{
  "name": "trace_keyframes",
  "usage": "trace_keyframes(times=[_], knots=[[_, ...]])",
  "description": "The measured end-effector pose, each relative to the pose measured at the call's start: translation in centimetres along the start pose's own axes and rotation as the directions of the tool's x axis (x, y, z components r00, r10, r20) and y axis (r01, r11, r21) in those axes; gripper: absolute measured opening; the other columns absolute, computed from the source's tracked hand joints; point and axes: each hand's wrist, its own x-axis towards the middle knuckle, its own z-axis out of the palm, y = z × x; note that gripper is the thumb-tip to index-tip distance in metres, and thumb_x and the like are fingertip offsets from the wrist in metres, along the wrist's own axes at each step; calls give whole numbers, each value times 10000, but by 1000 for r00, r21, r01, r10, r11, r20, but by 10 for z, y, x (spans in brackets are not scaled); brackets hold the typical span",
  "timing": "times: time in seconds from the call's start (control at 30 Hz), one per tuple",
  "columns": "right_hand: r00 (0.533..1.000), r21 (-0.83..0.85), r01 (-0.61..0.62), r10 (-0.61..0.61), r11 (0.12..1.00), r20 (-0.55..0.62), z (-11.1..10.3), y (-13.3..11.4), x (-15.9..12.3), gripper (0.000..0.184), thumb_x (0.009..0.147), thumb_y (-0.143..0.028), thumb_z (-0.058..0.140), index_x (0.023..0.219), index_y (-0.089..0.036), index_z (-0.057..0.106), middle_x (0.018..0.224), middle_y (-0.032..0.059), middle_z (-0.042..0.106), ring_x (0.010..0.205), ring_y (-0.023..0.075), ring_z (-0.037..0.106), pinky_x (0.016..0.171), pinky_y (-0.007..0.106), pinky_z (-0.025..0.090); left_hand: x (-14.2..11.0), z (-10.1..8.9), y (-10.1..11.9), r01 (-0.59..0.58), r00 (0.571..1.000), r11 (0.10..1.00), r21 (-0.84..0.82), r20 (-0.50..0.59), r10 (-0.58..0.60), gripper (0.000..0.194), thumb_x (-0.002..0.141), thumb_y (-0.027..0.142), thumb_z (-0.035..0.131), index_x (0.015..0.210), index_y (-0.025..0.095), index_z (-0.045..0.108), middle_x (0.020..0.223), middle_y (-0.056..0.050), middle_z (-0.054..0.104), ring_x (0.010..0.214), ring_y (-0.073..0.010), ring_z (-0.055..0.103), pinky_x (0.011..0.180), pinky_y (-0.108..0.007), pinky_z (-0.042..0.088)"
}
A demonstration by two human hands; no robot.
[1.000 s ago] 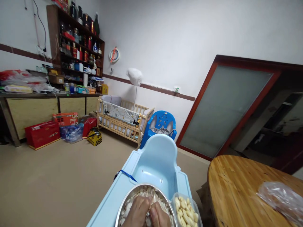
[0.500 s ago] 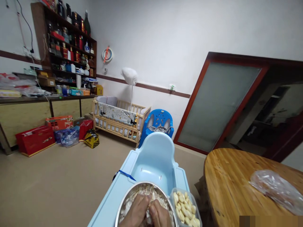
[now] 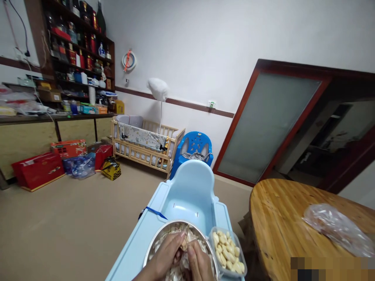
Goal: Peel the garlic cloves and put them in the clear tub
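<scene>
Both my hands are over a metal bowl (image 3: 152,246) full of garlic skins at the bottom of the view. My left hand (image 3: 163,259) and my right hand (image 3: 199,265) meet fingertip to fingertip, pinching a garlic clove (image 3: 184,243) between them. The bowl rests on the tray of a light blue child's chair (image 3: 190,191). Just right of the bowl sits a clear plastic tub (image 3: 227,253) holding several peeled cloves.
A round wooden table (image 3: 281,226) with a crumpled clear bag (image 3: 336,228) stands at the right. Farther back are a blue plastic chair (image 3: 193,146), a wooden cot (image 3: 143,144), red boxes (image 3: 38,169) on the floor and a dark shelf of bottles (image 3: 76,43). A framed glass door (image 3: 272,125) leans behind the table.
The camera has swung slightly right and down, so the hands and bowl show more fully. The fingers keep working at the clove over the bowl; nothing else moved.
</scene>
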Motion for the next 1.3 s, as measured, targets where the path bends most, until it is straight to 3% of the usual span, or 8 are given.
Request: trace_keyframes(times=[0.1,0.27,0.37,0.5,0.73,0.97,1.17,1.3], knots=[[989,100,-141,135,985,66,-7,-2,18,306,940,-379,323,914,-262,604,762,50,700,689,219,692,583,286,554,-5,-5,11,-48,992,998,-28,119,51,485,802,632,429,634,180,476,567,52,431,521,-108,410,513,-226,356],[939,175,-300,257,938,228,-21,-3,46,419,959,-383,223,644,-244,462,495,-29,533,435,149,577,438,228,461,-13,-13,14,-129,967,986,-104,206,148,458,837,577,447,671,156,514,618,51,438,560,-95,416,551,-209,349],[906,171,-295,218,940,362,-30,-3,48,362,953,-344,284,743,-225,553,607,16,652,554,174,649,512,238,492,-16,-14,11,-116,977,979,-167,159,143,384,822,524,524,741,150,554,630,57,458,565,-89,421,552,-198,345],[881,230,-229,101,946,462,-33,-5,41,281,918,-275,391,1144,-243,554,982,72,722,859,212,685,723,291,540,-18,-14,12,-144,985,978,-152,68,156,302,791,448,607,833,149,604,710,31,545,656,-117,495,632,-224,389],[916,234,-191,88,953,390,-28,-4,39,208,834,-208,522,956,-290,668,970,69,660,858,215,640,732,308,528,-17,-11,11,-174,984,952,-251,-17,175,348,645,437,740,805,148,629,770,-18,626,774,-188,574,723,-278,426],[939,231,-212,133,950,316,-13,-1,27,477,678,-8,514,1069,-265,608,898,59,667,826,225,631,708,303,522,-11,-8,-10,-101,995,913,-395,-40,93,410,558,420,805,791,157,594,631,17,598,583,-120,550,544,-199,409],[962,275,-244,197,930,189,-6,-2,25,391,725,-40,437,987,-258,628,988,66,661,910,220,623,767,307,502,-9,-4,-15,-62,998,887,-458,-38,50,426,557,434,802,806,161,589,670,6,619,590,-114,583,544,-190,432],[955,365,-289,241,885,172,-13,-6,33,220,825,-156,447,896,-254,630,815,39,685,744,195,641,669,279,497,-8,-5,-18,-77,995,895,-440,-97,38,407,526,361,826,826,166,631,766,-20,653,688,-161,633,618,-230,475]])
